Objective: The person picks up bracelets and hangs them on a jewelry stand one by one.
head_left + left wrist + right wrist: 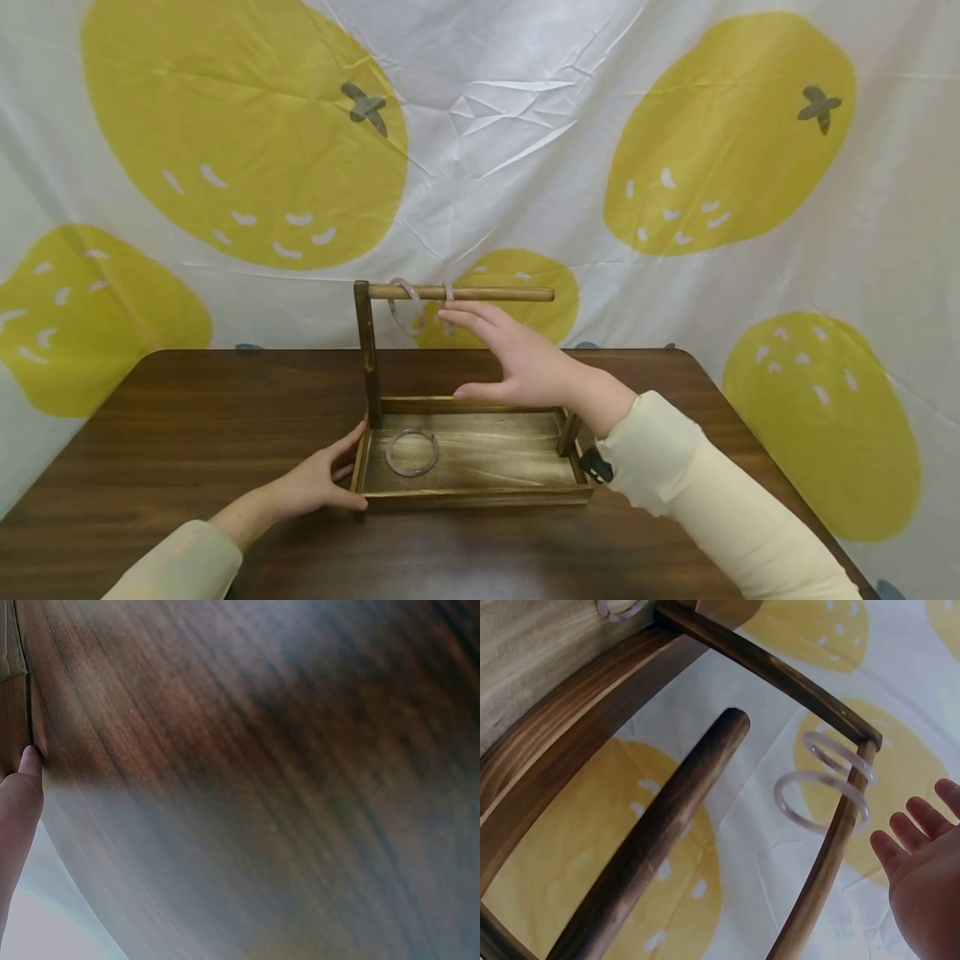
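Observation:
A dark wooden stand (366, 358) rises from a shallow tray (480, 500), with a horizontal bar (510, 294) at its top. Two pale translucent bangles hang on that bar: one (396, 310) near the upright, another (448, 292) further right. A third bangle (412, 453) lies flat in the tray's left part. My left hand (315, 482) holds the tray's left end, thumb at the front corner; the left wrist view catches only one digit at the edge. Beside the right hanging bangle, my right hand (528, 358) is raised with fingers extended, holding nothing.
A short wooden post (671, 802) stands at the tray's right end, under my right forearm. The brown table (187, 417) has a white curtain (517, 192) with yellow fruit shapes behind it. A small black object (597, 465) shows by my right sleeve.

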{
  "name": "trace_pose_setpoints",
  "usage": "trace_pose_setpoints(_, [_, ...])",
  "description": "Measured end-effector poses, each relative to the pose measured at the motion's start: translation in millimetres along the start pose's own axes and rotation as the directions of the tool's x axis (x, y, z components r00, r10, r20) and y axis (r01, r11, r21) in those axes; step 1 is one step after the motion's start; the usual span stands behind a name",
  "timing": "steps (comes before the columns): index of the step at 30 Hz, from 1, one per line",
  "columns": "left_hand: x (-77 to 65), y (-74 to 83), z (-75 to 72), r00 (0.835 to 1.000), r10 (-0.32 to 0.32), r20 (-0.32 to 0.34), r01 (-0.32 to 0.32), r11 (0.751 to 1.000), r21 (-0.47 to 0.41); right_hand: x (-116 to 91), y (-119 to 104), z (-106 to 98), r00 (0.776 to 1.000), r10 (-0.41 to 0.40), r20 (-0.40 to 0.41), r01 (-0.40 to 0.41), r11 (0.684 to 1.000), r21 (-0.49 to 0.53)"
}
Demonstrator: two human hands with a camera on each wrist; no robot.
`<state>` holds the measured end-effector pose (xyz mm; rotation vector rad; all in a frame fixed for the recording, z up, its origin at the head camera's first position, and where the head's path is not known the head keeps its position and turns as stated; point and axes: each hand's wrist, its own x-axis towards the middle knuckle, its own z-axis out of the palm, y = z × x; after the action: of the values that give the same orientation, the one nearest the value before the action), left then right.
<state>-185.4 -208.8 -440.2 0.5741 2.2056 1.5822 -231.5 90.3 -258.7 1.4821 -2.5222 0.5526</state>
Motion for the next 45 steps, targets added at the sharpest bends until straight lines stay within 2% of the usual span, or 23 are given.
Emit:
trace_pose_setpoints(12, [0.7,-2.9,-1.6,1.000,-0.009,0.002,0.009,1.000,-0.002,-5,-3,26,0.996,-0.065,0.065,0.066,0.998,-0.011])
trace_pose_setpoints(18, [0.8,-3.5,-1.6,1.000,-0.002,0.001,0.002,1.000,0.007,-5,-4,38,0.993,-0.063,0.103,0.065,0.998,-0.019])
trace_pose_setpoints(25, [0.8,-3.5,-1.4,1.000,-0.004,0.005,0.004,1.000,0.010,-5,-8,49,0.987,-0.033,0.158,0.030,0.999,0.021])
trace_pose_setpoints(37, [0.4,-1.4,-0.1,1.000,-0.018,-0.004,0.018,1.000,0.010,-6,-10,72,0.962,0.029,0.272,-0.042,0.998,0.041])
trace_pose_setpoints(45, [0.1,-0.9,0.3,1.000,-0.026,-0.001,0.026,1.000,0.006,-7,-4,88,0.959,0.032,0.282,-0.046,0.998,0.043])
